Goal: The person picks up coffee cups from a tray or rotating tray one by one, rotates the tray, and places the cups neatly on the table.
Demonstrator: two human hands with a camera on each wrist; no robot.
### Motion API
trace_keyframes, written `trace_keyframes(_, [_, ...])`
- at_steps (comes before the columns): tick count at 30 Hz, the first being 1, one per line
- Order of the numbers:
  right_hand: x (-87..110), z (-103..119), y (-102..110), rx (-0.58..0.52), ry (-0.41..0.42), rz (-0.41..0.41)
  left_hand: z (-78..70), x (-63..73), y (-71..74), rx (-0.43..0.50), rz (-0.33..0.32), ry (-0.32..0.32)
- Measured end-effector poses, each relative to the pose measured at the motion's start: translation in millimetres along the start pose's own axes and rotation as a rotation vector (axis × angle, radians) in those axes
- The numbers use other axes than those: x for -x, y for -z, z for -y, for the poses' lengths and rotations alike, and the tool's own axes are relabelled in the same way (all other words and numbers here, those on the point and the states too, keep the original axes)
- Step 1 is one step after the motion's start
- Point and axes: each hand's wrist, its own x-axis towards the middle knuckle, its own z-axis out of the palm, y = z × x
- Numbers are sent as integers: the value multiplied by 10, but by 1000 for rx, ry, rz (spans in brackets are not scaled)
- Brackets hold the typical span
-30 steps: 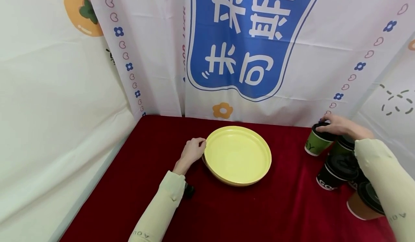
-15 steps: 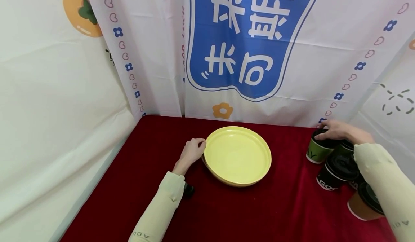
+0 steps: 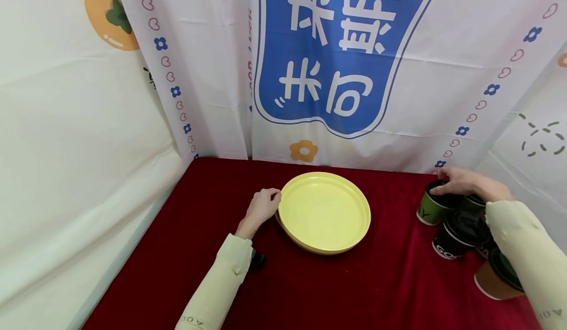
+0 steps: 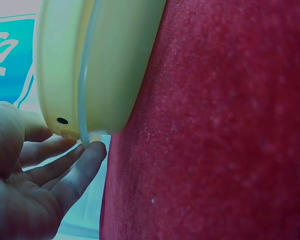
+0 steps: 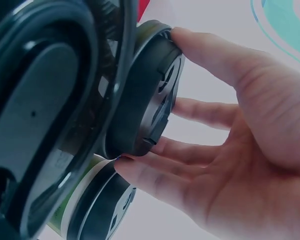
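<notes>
A shallow round yellow tray [image 3: 325, 212] with a raised rim lies on the dark red cloth. At its left edge my left hand [image 3: 261, 206] pinches the rim; in the left wrist view, the thumb and fingers meet the yellow side near a pale band. Over at the right, my right hand [image 3: 460, 181] holds a green paper cup [image 3: 429, 209] from above by its black lid. In the right wrist view, thumb and fingers spread around that lid [image 5: 147, 95]. The cup looks upright. Whether its base touches the cloth I cannot tell.
Close to the held cup stand another green cup [image 3: 473, 202], a black cup [image 3: 452, 239] and a brown cup [image 3: 496, 278], all lidded. Another dark cup is partly hidden by my right sleeve. A small black object [image 3: 257, 260] lies by my left cuff. A printed curtain [image 3: 212, 133] hangs behind.
My right hand and the green cup have moved down in the head view, nearer the black cup. My left hand and the tray have stayed in place.
</notes>
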Motion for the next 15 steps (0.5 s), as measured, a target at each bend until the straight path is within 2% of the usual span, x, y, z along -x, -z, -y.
trace_keyframes(6, [13, 12, -23, 8, -26, -31, 16, 5, -11, -10, 2, 5])
trace_keyframes(15, [-37, 68, -74, 39, -12, -58, 7, 6, -6, 0, -5, -1])
